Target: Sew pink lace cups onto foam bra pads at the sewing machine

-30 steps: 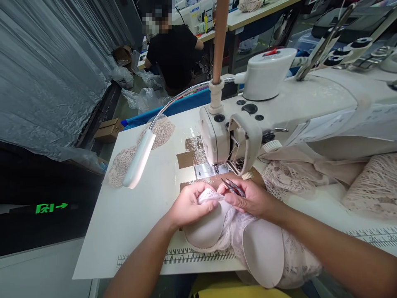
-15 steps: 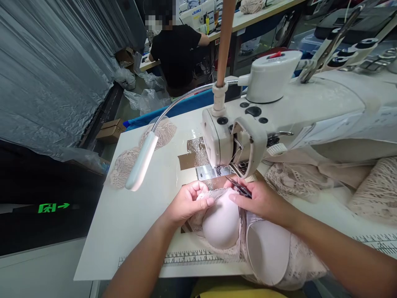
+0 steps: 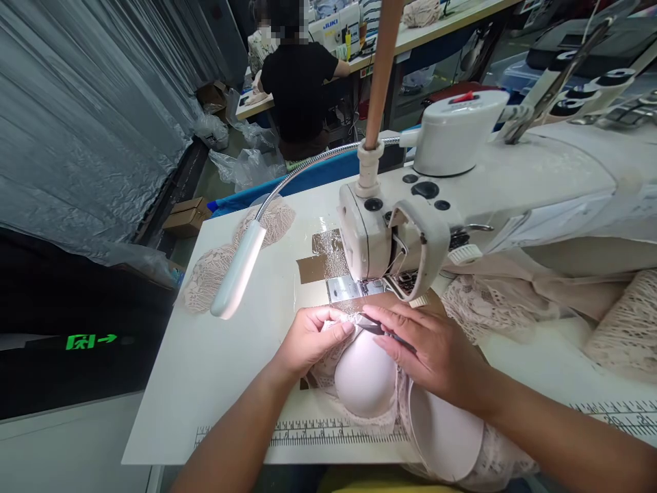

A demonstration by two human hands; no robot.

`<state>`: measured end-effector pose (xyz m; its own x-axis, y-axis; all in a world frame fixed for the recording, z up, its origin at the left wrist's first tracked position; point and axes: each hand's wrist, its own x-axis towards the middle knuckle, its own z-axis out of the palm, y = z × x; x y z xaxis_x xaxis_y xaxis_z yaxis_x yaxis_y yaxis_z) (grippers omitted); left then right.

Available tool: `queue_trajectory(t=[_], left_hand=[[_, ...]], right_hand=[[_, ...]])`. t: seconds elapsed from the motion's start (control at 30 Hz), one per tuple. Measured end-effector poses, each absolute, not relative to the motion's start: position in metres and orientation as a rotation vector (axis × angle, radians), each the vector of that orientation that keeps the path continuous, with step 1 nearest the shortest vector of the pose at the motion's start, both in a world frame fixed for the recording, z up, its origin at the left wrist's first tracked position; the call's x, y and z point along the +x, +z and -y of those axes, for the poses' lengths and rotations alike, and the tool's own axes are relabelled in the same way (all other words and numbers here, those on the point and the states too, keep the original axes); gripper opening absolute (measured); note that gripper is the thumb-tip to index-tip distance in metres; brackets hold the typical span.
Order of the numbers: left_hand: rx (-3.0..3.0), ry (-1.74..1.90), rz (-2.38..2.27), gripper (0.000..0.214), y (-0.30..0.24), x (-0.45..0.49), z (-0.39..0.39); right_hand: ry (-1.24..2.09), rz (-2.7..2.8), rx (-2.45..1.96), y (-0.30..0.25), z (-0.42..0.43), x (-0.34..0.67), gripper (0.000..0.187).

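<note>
A pale pink bra (image 3: 365,376) with moulded cups and lace edging lies at the table's front, one cup facing up and the other hanging over the edge. My left hand (image 3: 314,339) pinches the lace at the top of the nearer-left cup between thumb and fingers. In my right hand (image 3: 428,346) is a pair of dark thread snips (image 3: 374,326), its blades pointing left at the pinched lace. Fingers cover most of the snips' body. Just beyond both hands is the needle area of a white sewing machine (image 3: 367,233).
A lamp (image 3: 239,270) on a bendy neck stands over lace pieces (image 3: 208,277) at left. More lace fabric (image 3: 493,308) lies right of the machine. Along the front edge runs a printed ruler (image 3: 328,433). Beyond the table, a person in black (image 3: 295,89) sits at another machine.
My right hand has moved left and turned, bringing the snips' blades from above the cup down to the lace by my left fingers. The left hand keeps its pinch. The view has shifted slightly.
</note>
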<state>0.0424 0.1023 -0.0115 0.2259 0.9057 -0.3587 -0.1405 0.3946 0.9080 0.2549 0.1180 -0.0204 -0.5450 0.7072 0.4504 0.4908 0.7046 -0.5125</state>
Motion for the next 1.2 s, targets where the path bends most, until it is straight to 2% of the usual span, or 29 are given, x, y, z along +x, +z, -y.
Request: queue_trajectory(t=[0.27,0.57,1.07,1.2], left_hand=[[0.92,0.799,-0.958,0.031,-0.0072,0.0438,-0.0988],[0.928,0.793,-0.981,0.029,-0.0074,0.0433,-0.098],[0.88,0.777,-0.945,0.029,-0.0078,0.0444,-0.0971],[0.861,0.749,-0.959,0.028,-0.0095,0.0468,-0.0975]], right_hand=[[0.335,2.233,-0.835,-0.0254,-0.118,0.249,0.033],[0.206,2.211,-0.811,-0.0258,-0.1169,0.2481,0.034],[0.147,2.222,-0.784,-0.0269,-0.116,0.2469,0.035],[0.221,2.264,-0.73,-0.0281,-0.1166,0.2467,0.035]])
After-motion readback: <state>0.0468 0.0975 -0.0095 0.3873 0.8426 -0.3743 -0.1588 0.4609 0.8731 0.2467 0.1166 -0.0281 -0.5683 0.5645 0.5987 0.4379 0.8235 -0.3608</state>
